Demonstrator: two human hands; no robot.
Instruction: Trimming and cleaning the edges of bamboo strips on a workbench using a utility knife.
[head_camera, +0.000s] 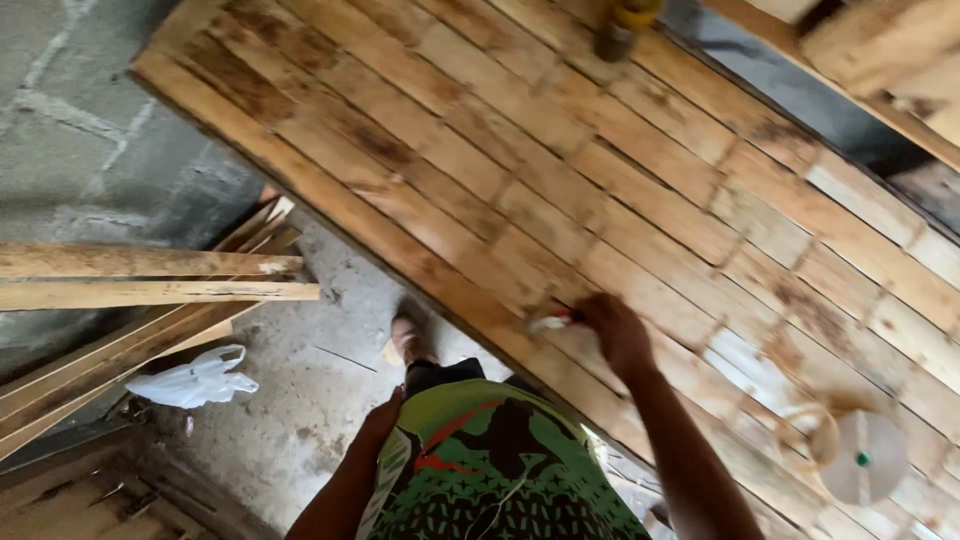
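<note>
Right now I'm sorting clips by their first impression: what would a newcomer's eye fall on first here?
A big panel of joined wooden slats fills most of the view, slanting from upper left to lower right. At its near edge the right hand holds a small brush against the wood. To the left, loose planks jut over the concrete floor, with a white plastic bag beneath.

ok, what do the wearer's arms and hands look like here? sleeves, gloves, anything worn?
Both arms are bare from the shirt edge down: no long sleeves. No gloves, watch or bands show on the right hand. The left hand is hidden behind the torso, only its forearm shows. The shirt is green with black and red-orange patterning.
</note>
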